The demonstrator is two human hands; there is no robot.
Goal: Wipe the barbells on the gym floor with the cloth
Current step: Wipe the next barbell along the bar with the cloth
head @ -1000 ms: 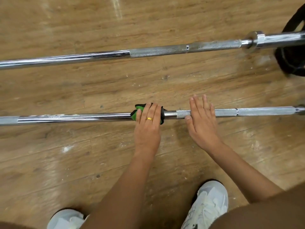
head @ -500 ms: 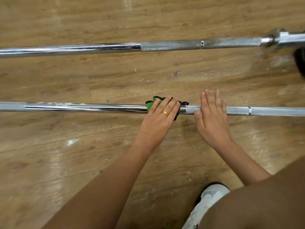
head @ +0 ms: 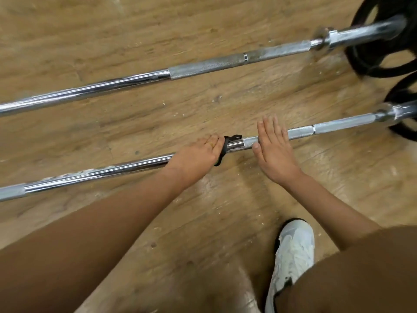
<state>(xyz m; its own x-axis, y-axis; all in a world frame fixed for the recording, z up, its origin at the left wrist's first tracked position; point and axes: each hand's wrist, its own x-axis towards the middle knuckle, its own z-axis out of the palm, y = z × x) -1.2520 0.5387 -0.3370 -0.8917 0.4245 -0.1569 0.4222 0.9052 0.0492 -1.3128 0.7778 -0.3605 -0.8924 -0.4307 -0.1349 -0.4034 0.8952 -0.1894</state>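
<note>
Two chrome barbells lie side by side on the wooden gym floor. The near barbell [head: 101, 173] runs from lower left to upper right. My left hand [head: 196, 154] wraps over its smooth middle with the cloth [head: 223, 150] under it; only the cloth's black edge shows past my fingers. My right hand [head: 274, 147] lies flat with straight fingers on the knurled part just right of the cloth. The far barbell [head: 214, 63] lies untouched beyond.
Black weight plates [head: 383, 53] sit on the right ends of both bars, at the upper right. My white shoe [head: 291, 258] stands on the floor [head: 158, 123] below my right hand. White specks dot the boards near the bar.
The view has tilted and shifted, bringing the weight plates in at the right. My left hand has curled further over the bar and now hides the cloth's green. The right hand stays flat on the knurling.
</note>
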